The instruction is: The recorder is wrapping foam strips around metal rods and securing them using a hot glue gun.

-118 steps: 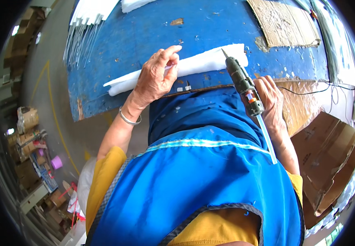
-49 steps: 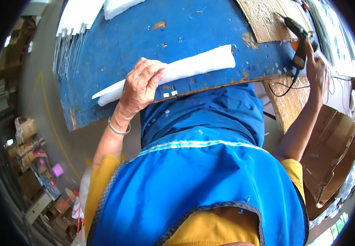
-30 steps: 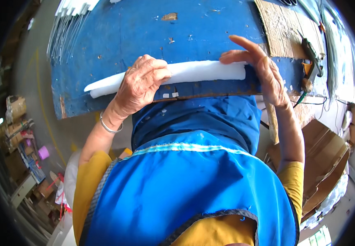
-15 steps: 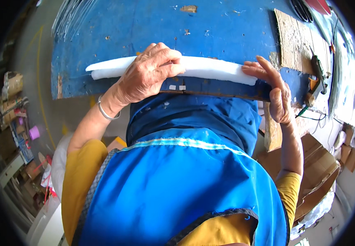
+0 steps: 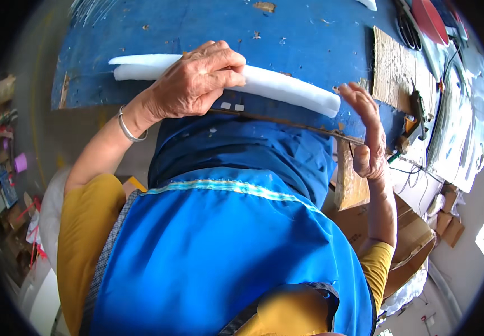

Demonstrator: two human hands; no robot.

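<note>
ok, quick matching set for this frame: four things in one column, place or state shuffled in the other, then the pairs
Things:
1. left hand
2. right hand
3. white foam strip
4. power drill

Places or states:
A. lying on the blue table, along its near edge
B. set down at the table's right end, nobody holding it
C. pressed down on the strip, fingers curled over it
D. open, at the strip's right end

Pairs: 1-C, 2-D, 3-A, 4-B

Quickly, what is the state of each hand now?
Left hand: closed over the white foam strip, pressing it on the blue table.
Right hand: open, at the strip's right end, holding nothing.
</note>
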